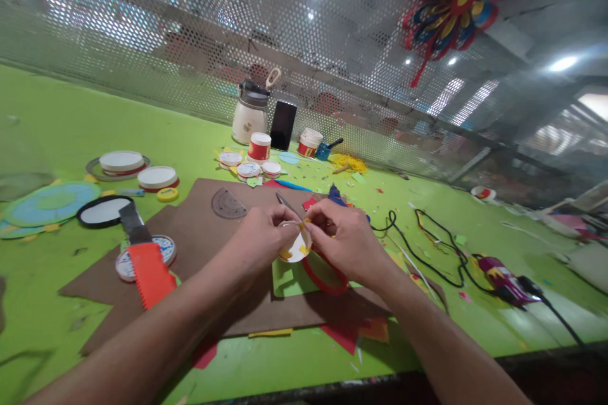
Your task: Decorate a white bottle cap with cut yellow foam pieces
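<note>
Above the brown cardboard (209,291), my left hand (263,234) pinches a small white paper disc (297,250) with yellow bits along its rim. My right hand (344,231) has its fingertips closed at the disc's upper right edge, on a small yellow paper piece (304,228). A red loop (325,281), perhaps a scissors handle, lies beneath my right hand on green paper (287,285). One pointed grey blade (285,204) shows just beyond the fingers; the hands hide whether it joins the loop. Behind my right hand is a blue glue gun (336,195), partly covered.
Left of the cardboard's middle lie a red-handled scraper (149,272), white lids (158,177) and a black-rimmed disc (104,210). A protractor (228,204) rests on the cardboard. Farther back stand a jug (249,117), tubs (259,147) and a dark phone-like slab (283,125). Black cord (441,275) winds rightward.
</note>
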`<state>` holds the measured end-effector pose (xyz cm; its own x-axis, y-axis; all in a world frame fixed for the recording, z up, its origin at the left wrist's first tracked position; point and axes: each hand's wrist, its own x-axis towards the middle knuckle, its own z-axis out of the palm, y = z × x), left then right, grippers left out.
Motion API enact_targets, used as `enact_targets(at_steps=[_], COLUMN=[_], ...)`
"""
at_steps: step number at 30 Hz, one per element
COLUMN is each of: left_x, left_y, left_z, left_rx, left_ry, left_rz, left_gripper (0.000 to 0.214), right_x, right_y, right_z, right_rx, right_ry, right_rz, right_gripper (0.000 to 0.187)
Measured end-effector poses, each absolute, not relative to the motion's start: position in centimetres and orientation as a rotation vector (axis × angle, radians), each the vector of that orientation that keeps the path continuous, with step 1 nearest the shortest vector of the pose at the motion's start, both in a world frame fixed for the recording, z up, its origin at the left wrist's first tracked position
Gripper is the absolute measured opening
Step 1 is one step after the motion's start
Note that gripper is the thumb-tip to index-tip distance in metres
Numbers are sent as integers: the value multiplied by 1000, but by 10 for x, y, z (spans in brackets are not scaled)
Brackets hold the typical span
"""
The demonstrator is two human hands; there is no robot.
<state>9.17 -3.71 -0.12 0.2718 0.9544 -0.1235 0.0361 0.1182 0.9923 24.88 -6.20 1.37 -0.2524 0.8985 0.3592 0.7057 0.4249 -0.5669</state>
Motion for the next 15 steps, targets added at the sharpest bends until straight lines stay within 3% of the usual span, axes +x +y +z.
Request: enact_targets(at_steps=[6,15], left_x=[92,90], left_y=[-38,-40], left_z=[2,10], left_rx=[1233,1228], left_ry=[1070,1123], left_rz=[895,851], left_gripper=[11,9], right_x=[252,252], right_y=[-61,-63], right_z=[12,15], right_rx=[-1302,-1325], right_ry=[-1990,-2005], right_rz=[497,547], right_gripper=[25,26])
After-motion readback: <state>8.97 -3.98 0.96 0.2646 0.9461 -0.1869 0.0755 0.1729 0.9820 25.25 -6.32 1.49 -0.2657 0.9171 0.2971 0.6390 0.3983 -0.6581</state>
